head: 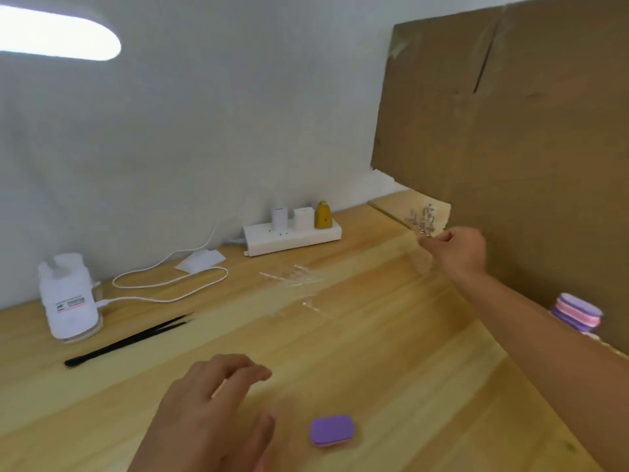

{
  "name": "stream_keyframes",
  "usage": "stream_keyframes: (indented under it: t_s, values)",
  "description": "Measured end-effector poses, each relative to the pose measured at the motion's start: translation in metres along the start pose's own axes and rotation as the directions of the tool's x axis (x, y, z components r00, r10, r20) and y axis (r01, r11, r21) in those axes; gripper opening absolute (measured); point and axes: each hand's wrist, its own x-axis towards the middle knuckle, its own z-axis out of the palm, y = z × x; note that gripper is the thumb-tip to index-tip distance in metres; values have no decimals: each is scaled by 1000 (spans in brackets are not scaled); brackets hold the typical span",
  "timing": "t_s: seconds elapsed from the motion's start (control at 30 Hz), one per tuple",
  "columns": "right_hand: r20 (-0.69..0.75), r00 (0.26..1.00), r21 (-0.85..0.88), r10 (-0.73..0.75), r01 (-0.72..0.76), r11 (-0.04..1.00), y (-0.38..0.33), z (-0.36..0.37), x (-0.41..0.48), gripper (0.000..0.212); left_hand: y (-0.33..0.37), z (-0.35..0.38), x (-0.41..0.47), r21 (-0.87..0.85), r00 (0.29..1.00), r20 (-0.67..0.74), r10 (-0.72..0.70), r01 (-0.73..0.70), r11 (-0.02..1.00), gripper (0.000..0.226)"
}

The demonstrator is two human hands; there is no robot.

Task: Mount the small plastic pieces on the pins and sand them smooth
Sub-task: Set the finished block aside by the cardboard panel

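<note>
Head view: right hand (456, 250) extended to far-right back of wooden desk (391, 352), fingertips curled in at near edge of the cluster of metal pins (423, 218). Too blurred to tell if pinching a pin. Pins just ahead and slightly left of those fingertips, close by cardboard sheet (510, 114); pin orientation unreadable. Left hand (211, 403) low over near desk, fingers loose, slightly bent, holding nothing. Clear plastic pieces (292, 279) scattered mid-desk, between both hands, well apart from pins, left of right forearm. Purple sanding block (332, 430) just right of left hand. Likely step: fetch pin first, then bring it back left to the plastic. Risk: knocking cluster over.
</note>
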Motion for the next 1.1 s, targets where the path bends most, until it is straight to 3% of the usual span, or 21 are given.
stream_keyframes:
  t_s: [0.1, 0.4, 0.53, 0.9, 1.1]
  values:
    - [-68, 995, -121, 68, -76, 990, 2, 24, 31, 31, 1, 22, 26, 18, 997, 28, 72, -72, 997, 39]
    - [-98, 993, -355, 63, -94, 930, -9, 79, 70, 37, 16, 65, 108, -17, 956, 260, 138, -139, 990, 31]
    - [-91, 988, -419, 122, -149, 896, -7, 79, 86, 44, 19, 99, 127, -41, 952, 235, 197, -193, 980, 35]
    - [-150, 987, -413, 49, -107, 904, 5, 87, 86, 51, 15, 103, 134, -49, 923, 324, 210, -205, 978, 40]
    - [-127, 991, -335, 28, -69, 940, 9, 85, 86, 31, 10, 100, 125, -73, 914, 343, 215, -203, 977, 45]
